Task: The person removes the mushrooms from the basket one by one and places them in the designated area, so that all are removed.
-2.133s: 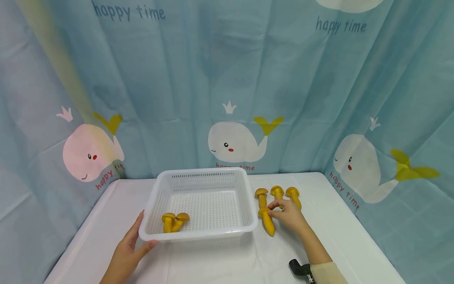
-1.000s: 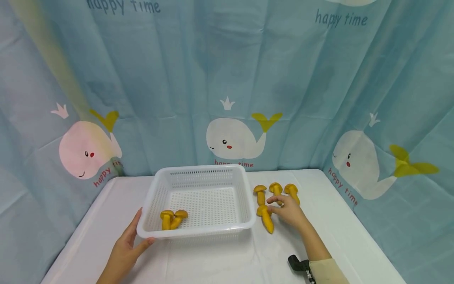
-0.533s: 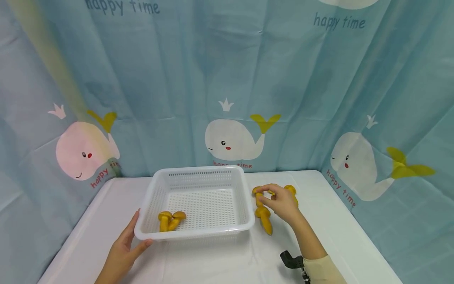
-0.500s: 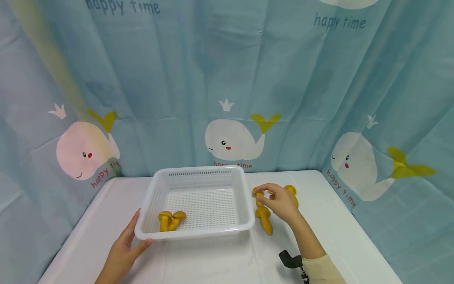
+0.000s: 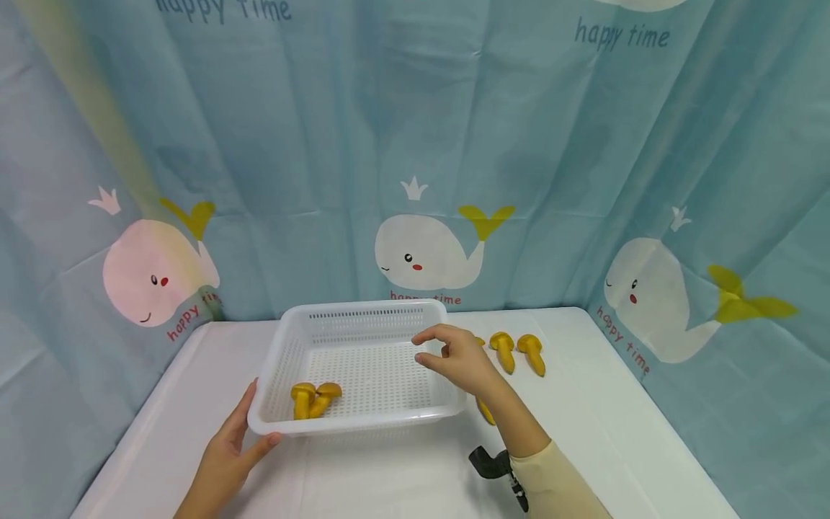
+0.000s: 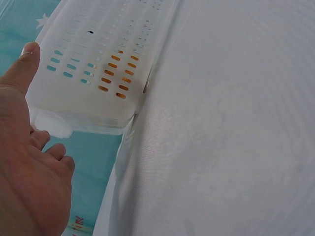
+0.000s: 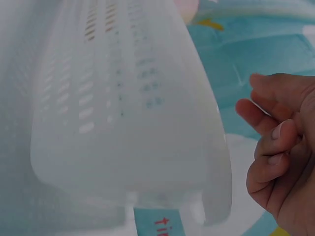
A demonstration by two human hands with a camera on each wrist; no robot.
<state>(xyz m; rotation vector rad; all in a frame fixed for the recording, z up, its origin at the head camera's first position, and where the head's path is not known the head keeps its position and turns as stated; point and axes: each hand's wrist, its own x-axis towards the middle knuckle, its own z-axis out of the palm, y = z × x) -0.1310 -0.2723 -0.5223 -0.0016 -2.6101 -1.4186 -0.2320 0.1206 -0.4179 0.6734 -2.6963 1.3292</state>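
My left hand (image 5: 223,450) holds the front left corner of a white perforated plastic basket (image 5: 363,425), thumb by the front rim and fingers along the left side. Two yellow-brown mushrooms (image 5: 302,401) lie inside, at its front left. Over the basket's right rim is my right hand (image 5: 457,358), thumb and forefinger apart with nothing between them. The right wrist view shows that hand (image 7: 280,147) beside the basket wall (image 7: 162,157), its other fingers bent. Two more mushrooms (image 5: 502,352) lie on the table to the right. Another two are partly hidden behind my right hand and wrist.
A white cloth (image 5: 616,418) covers the table. Behind it and at the sides hangs a blue curtain (image 5: 337,180) printed with whales. A black device (image 5: 489,463) is strapped at my right wrist, close over the cloth.
My right hand has moved left from the mushrooms on the table to above the basket's right side, having touched the front mushroom earlier. The mushrooms and left hand stay in place.
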